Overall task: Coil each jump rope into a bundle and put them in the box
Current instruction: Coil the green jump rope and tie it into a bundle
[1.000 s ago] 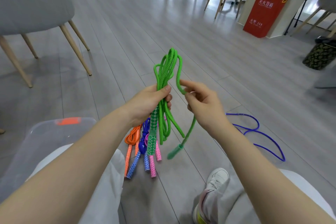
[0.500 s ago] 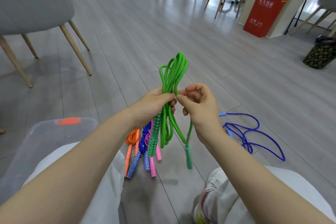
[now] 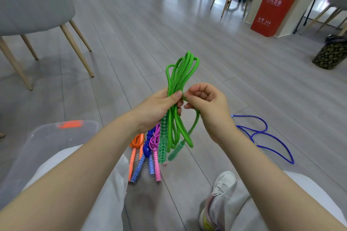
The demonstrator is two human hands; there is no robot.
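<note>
My left hand [image 3: 159,105] grips a green jump rope [image 3: 180,73] folded into several long loops, thumb pressed across the strands. One green patterned handle [image 3: 162,148] hangs straight down below the fist. My right hand [image 3: 206,103] pinches the rope's free end beside the left thumb; that strand drops to the second green handle [image 3: 175,151], which dangles blurred. On the floor under the hands lie orange [image 3: 136,141], blue [image 3: 146,148] and pink [image 3: 155,139] coiled ropes. A loose blue rope [image 3: 262,133] sprawls on the floor at right. The clear plastic box [image 3: 47,137] sits at lower left.
A grey chair with wooden legs [image 3: 75,43] stands at left. A red cabinet [image 3: 272,9] and a dark patterned bin [image 3: 330,54] are at right. More chairs stand far back. My white-trousered legs and a white shoe [image 3: 223,185] fill the bottom.
My right hand has brought the free end of the green rope in against the bundle at my left thumb. The dangling handle has swung left and up.
</note>
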